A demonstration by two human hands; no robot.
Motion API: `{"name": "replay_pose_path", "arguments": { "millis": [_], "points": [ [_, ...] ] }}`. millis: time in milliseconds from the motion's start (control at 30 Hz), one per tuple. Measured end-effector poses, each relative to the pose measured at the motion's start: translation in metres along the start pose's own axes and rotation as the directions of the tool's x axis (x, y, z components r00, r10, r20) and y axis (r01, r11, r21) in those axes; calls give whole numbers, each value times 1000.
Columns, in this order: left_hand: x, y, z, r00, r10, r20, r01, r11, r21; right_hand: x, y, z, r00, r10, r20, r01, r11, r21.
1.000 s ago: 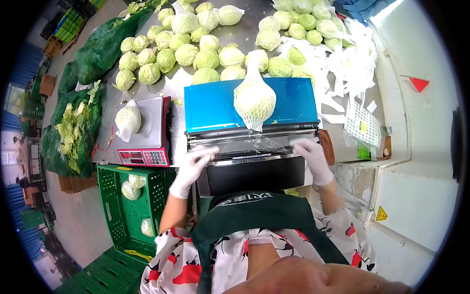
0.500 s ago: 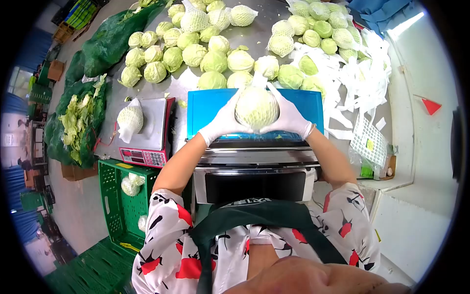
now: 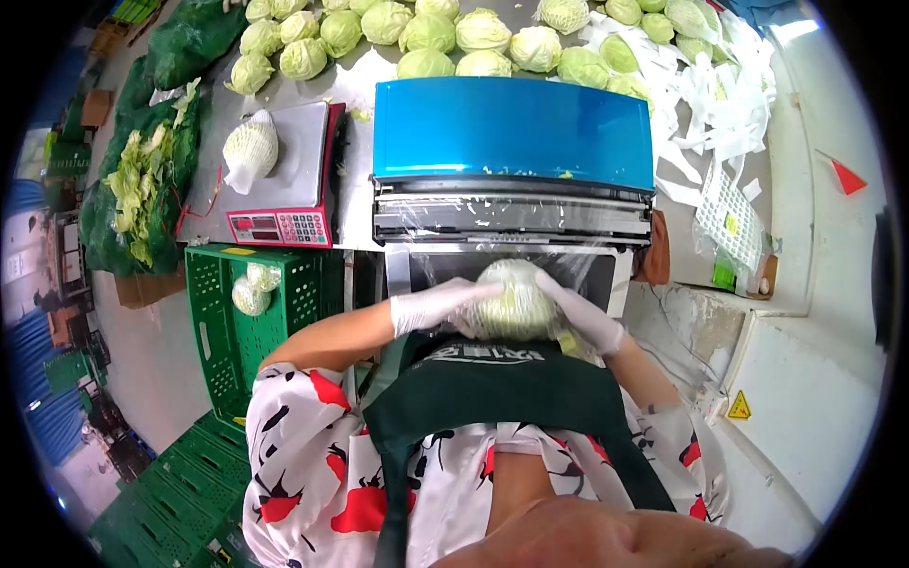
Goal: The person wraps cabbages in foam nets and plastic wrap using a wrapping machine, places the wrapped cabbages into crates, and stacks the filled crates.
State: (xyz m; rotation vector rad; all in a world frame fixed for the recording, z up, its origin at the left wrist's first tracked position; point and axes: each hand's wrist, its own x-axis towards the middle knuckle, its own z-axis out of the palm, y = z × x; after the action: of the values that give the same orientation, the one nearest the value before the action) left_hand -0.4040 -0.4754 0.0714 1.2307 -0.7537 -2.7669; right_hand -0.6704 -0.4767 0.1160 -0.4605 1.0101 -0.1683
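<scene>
A pale green cabbage (image 3: 516, 308) sits between my gloved hands, close in front of my apron. My left hand (image 3: 450, 305) presses on its left side, and my right hand (image 3: 579, 308) curves round its right side. Clear plastic film (image 3: 454, 260) stretches from the wrapping machine (image 3: 511, 213) down to the cabbage and partly covers it. The machine's blue lid (image 3: 511, 133) lies beyond my hands. The undersides of the cabbage and some fingertips are hidden.
Left of the machine, a red-framed scale (image 3: 289, 170) bears a net-sleeved cabbage (image 3: 251, 151). Below it stands a green crate (image 3: 227, 331) with wrapped cabbages. Many cabbages (image 3: 426, 33) cover the table's far side. White foam nets (image 3: 715, 114) lie at right.
Both hands have brought the cabbage from above the blue lid down and back toward my body. Film now runs over it from the machine. The view has tilted downward.
</scene>
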Motion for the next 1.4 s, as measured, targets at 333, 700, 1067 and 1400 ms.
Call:
{"name": "replay_pose_path", "arguments": {
  "millis": [333, 700, 1067, 1400],
  "points": [
    [-31, -82, 2, 672, 686, -278, 96, 292, 952, -16, 113, -37, 593, -805, 0, 304, 224, -926],
    [32, -157, -33, 803, 511, -307, -106, 628, 771, 38, 173, -67, 900, -367, -237, 154, 774, -615],
    [-21, -34, -4, 46, 911, -410, -782, 289, 553, 85, 31, 60, 917, -223, 331, 291, 942, -170],
    [-67, -114, -42, 557, 724, -407, -799, 333, -500, 68, -42, 136, 113, -977, 183, 403, -123, -907]
  ]
}}
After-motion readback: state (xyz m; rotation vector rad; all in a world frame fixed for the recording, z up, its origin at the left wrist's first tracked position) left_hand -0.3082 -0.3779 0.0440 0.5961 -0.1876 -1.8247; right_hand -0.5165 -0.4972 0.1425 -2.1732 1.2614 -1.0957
